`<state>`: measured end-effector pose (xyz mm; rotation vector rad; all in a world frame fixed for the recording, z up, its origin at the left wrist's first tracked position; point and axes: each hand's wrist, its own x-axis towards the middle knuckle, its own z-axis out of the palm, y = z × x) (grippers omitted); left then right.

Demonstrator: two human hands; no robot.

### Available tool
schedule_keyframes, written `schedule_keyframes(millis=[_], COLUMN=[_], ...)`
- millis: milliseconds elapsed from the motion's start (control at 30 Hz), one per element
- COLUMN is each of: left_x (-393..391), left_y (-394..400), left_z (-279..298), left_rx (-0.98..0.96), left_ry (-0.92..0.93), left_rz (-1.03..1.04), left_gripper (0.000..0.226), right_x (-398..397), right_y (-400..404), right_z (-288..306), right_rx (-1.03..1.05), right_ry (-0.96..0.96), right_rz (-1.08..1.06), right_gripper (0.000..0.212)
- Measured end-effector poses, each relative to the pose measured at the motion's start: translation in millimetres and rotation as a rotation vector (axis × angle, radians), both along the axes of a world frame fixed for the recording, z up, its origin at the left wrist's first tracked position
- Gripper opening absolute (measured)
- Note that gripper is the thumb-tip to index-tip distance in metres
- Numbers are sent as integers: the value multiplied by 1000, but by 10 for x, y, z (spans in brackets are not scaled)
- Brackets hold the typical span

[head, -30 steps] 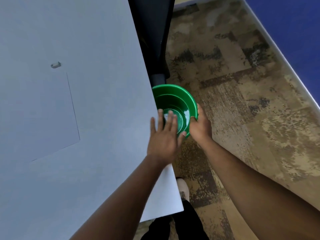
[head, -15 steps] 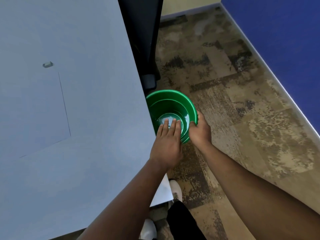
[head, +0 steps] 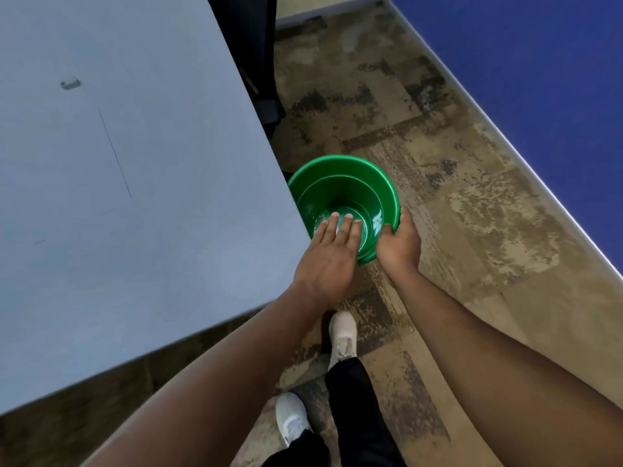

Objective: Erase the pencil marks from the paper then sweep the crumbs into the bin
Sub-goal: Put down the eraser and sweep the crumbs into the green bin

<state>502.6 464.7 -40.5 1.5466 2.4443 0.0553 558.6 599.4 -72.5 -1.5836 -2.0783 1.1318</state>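
A green round bin [head: 347,183] is held against the right edge of the pale grey table [head: 168,163], just below its top. My right hand [head: 399,244] grips the bin's near rim, thumb inside. My left hand [head: 328,261] reaches past the table edge with straight fingers, its fingertips over the bin's mouth. A sheet of paper [head: 50,170] lies flat on the table, barely distinct from it; one edge shows as a thin dark line. A small white eraser [head: 70,83] lies just beyond the paper's far corner. No crumbs are discernible.
A dark chair or cabinet [head: 249,55] stands close behind the bin at the table's side. Mottled brown carpet [head: 455,183] runs to a blue wall [head: 539,62] on the right. My feet in white shoes [head: 342,335] stand near the table's corner.
My left hand slid off the table top and over the edge, ending above the bin's mouth. The view dropped and pulled back, showing my feet. My right hand kept its grip on the bin.
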Motion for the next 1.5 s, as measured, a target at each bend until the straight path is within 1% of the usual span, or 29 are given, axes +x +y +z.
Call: schedule_keyframes(millis=[67, 167, 333, 400, 433, 500, 533, 600, 667, 700, 767, 833, 967, 1067, 1100, 1167, 1233, 1267, 1333, 1400, 1433, 1500], left_x=[148, 334, 646, 814, 905, 1047, 1116, 1230, 1278, 1290, 1304, 1243, 1056, 986, 974, 929, 908, 910, 950, 1035, 1047, 1110], left_y=[-95, -242, -330, -325, -326, -328, -308, -253, -199, -174, -161, -211, -364, -516, -569, -686, -803, -842, -875, -945, -998, -1053], left_z=[-35, -123, -316, -406, -457, -577, -659, -835, -1018, -1112, -1335, -1560, -2146, -2646, -2823, -3223, -3687, -3890, -4062, -4330, -4547, -4699], left_rx=[11, -43, 28, 0, -12, -13, 12, 122, 234, 258, 266, 273, 278, 294, 304, 342, 363, 367, 332, 290, 280, 261], left_ry=[-3, 6, 70, 43, 9, -96, -164, -288, -440, -517, -622, -641, -593, -626, -633, -653, -689, -712, -751, -784, -800, -768], left_rz=[7, -6, -67, -84, -49, 143, 300, 664, 976, 1087, 1214, 1240, 1195, 1184, 1192, 1220, 1252, 1251, 1234, 1204, 1200, 1197], left_gripper=[64, 63, 62, 67, 69, 69, 68, 70, 65, 59, 44, 39, 35, 32, 34, 48, 62, 65, 61, 45, 42, 52], right_x=[204, 466, 877, 1020, 1090, 1212, 1278, 1386, 1450, 1468, 1502, 1502, 1451, 1418, 1413, 1411, 1427, 1443, 1470, 1528, 1555, 1605], right_y=[-89, -170, -174, -120, -84, -22, 9, 62, 111, 130, 145, 145, 92, -14, -60, -154, -241, -278, -326, -387, -415, -475], right_z=[-10, -65, -186, -274, -325, -420, -472, -595, -734, -805, -981, -1176, -1777, -2240, -2414, -2705, -3053, -3214, -3445, -3718, -3836, -4021], right_rx=[-8, -34, -46, -54, -60, -76, -90, -107, -105, -107, -123, -134, -129, -142, -159, -182, -166, -157, -156, -158, -156, -153], right_ry=[-17, -37, -28, -29, -29, -22, -18, -21, -33, -35, -33, -33, -51, -53, -50, -57, -71, -84, -120, -150, -156, -174], right_rz=[-14, -21, 2, 15, 27, 51, 58, 85, 115, 126, 140, 149, 183, 217, 220, 225, 220, 212, 199, 184, 184, 185], right_gripper=[41, 42, 38, 38, 38, 39, 39, 40, 41, 42, 42, 41, 41, 41, 41, 38, 30, 26, 24, 26, 28, 30])
